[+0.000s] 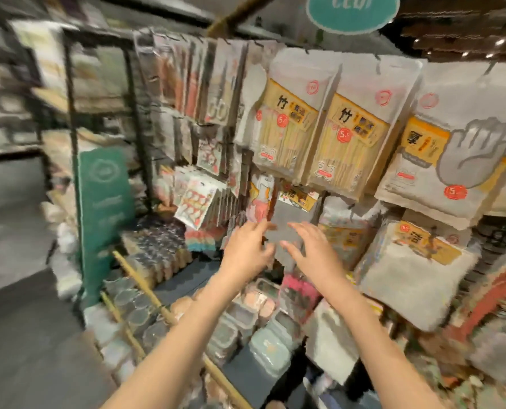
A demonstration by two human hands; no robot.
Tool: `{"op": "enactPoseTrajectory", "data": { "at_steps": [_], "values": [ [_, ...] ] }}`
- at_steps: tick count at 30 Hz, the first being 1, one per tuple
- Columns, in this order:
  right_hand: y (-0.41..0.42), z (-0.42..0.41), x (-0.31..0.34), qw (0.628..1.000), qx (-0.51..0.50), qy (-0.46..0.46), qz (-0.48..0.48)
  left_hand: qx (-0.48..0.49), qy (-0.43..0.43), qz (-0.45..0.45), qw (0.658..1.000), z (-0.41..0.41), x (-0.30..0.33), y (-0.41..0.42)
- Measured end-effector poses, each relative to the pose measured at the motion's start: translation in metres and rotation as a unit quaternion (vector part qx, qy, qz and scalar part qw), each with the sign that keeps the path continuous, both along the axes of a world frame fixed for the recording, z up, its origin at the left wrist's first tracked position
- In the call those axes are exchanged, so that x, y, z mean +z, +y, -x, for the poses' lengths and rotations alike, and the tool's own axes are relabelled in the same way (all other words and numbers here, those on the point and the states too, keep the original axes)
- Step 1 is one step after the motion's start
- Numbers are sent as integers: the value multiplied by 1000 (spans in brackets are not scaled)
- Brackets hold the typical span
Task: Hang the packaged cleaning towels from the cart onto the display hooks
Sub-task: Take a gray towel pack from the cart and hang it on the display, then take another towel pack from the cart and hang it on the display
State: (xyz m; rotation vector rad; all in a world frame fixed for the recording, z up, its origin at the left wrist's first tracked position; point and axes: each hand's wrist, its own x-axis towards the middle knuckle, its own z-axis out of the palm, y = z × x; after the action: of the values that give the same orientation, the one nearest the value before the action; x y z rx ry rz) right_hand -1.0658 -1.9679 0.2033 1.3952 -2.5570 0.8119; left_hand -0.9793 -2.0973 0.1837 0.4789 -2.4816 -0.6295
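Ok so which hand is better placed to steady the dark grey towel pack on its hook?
Probably the left hand: its fingertips reach the left edge of the dark grey packaged towel, near the top. The right hand is spread open lower, in front of the pack's bottom. Blur hides the exact contact.

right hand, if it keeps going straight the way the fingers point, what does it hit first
Most likely the grey packaged towel hanging right in front of it. The right hand points up and left with its fingers straight, their tips already over the pack's lower half. The blur hides whether they touch it. The left hand is at the pack's left edge.
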Motion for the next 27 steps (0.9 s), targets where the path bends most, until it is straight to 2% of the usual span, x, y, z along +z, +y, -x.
{"op": "enactPoseTrajectory", "data": {
  "at_steps": [5,10,20,27],
  "values": [
    [-81,-59,-10,993,116,-3,-9,111,-66,28,991,-97,4,-59],
    [-157,-128,-7,975,216,21,-40,249,-70,29,966,-197,-2,-108],
    [-306,-305,-25,909,411,10,-70,462,-95,-21,882,-403,-28,-185],
    [-420,-448,-36,862,502,28,-69,543,-96,-44,833,-543,-33,-262]
  ]
}}
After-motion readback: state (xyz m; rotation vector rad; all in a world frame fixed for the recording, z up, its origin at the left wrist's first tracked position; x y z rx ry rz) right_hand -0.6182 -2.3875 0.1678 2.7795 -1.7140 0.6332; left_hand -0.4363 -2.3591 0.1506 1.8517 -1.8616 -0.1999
